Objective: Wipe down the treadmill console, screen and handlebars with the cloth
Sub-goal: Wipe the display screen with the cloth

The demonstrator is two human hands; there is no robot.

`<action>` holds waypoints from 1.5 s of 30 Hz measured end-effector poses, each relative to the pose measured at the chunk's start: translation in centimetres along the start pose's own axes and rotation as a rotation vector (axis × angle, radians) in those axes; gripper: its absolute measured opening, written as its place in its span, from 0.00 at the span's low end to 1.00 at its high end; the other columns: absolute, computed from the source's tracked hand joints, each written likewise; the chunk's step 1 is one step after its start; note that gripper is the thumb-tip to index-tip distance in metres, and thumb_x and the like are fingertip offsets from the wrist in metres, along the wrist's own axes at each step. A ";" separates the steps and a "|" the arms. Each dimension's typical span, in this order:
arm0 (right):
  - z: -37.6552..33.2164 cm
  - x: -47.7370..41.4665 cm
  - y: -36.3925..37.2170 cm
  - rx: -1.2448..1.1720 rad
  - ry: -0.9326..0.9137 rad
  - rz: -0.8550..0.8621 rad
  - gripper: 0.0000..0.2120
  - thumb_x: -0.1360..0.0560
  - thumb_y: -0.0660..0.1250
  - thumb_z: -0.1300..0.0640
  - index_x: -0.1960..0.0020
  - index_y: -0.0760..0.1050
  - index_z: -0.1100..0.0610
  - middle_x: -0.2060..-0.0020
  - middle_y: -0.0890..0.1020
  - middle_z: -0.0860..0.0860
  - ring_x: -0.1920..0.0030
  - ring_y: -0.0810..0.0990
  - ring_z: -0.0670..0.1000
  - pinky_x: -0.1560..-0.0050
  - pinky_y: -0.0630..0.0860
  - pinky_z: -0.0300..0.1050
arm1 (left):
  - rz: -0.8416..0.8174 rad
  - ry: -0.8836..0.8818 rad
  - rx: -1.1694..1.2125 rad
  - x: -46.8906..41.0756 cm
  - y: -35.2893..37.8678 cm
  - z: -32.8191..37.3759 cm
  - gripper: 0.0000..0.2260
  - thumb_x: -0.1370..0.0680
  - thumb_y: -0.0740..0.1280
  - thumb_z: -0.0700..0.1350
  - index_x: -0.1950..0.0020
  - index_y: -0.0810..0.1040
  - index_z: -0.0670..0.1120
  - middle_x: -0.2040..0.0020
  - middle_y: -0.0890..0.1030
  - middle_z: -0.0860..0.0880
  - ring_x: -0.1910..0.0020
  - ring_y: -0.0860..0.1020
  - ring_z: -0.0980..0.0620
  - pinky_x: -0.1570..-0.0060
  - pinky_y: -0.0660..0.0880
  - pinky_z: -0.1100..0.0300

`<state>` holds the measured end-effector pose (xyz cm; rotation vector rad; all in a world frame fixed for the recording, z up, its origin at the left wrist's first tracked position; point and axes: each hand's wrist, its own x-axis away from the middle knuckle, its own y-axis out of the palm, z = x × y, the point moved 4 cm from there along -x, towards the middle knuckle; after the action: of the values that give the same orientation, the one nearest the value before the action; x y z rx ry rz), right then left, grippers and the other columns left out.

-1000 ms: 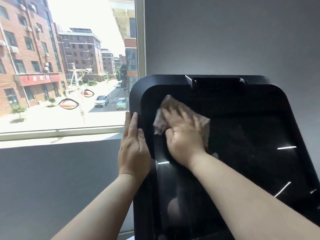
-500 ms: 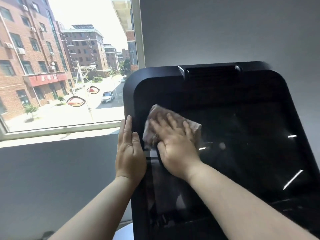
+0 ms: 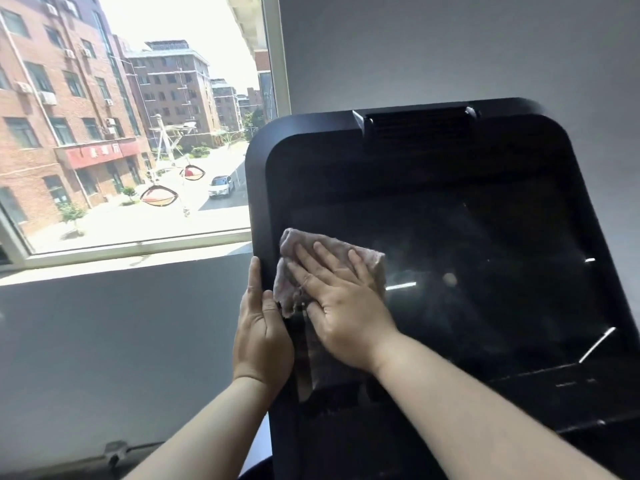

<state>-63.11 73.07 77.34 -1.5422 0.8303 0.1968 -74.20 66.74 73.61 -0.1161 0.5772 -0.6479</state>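
One cloth (image 3: 291, 247) under flat right hand (image 3: 341, 301), lengthwise across screen (image 3: 485, 271)

Screen (image 3: 485, 258) right of cloth (image 3: 294, 247): open glass, free passage. Left hand (image 3: 261, 337) occupies console (image 3: 258, 188) left edge. Vent housing (image 3: 415, 123) projects at top rim. Wall (image 3: 450, 46) behind console.

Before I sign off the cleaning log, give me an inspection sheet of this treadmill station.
Surface: black console, glossy screen with light reflections.
Job's things: pinkish cloth flat on the screen's left part; handlebars not in view.
Clutter: nothing seen.
Hands: left hand rests on the console's left edge, fingers straight; right hand presses the cloth flat.
Cables: nothing seen.
Surroundings: window at left, grey wall behind.
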 end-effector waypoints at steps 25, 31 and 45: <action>4.2 4.4 -0.4 0.032 0.325 0.227 0.32 0.29 0.48 0.50 0.25 0.62 0.47 0.24 0.60 0.46 0.23 0.52 0.49 0.25 0.46 0.58 | 0.065 -0.015 0.081 -2.1 -0.1 0.2 0.20 0.16 0.51 0.47 0.24 0.57 0.62 0.34 0.63 0.65 0.37 0.62 0.67 0.43 0.56 0.78; 3.8 6.6 -0.6 0.208 -0.186 -0.096 0.28 0.26 0.53 0.50 0.26 0.63 0.43 0.26 0.57 0.39 0.24 0.52 0.43 0.26 0.45 0.50 | 0.074 0.001 0.073 -2.3 -0.1 0.2 0.21 0.16 0.50 0.46 0.24 0.57 0.60 0.34 0.62 0.64 0.37 0.61 0.68 0.48 0.53 0.86; 3.8 7.9 0.3 0.164 -0.151 -0.005 0.28 0.28 0.56 0.52 0.28 0.66 0.43 0.27 0.63 0.41 0.25 0.58 0.46 0.27 0.51 0.54 | 0.078 0.020 0.080 -2.1 0.0 0.4 0.21 0.16 0.50 0.47 0.24 0.57 0.60 0.30 0.64 0.61 0.34 0.63 0.64 0.40 0.56 0.74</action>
<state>-56.25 73.59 71.85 -1.3578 0.7050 0.2328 -75.36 67.93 74.90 -0.0125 0.5719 -0.5957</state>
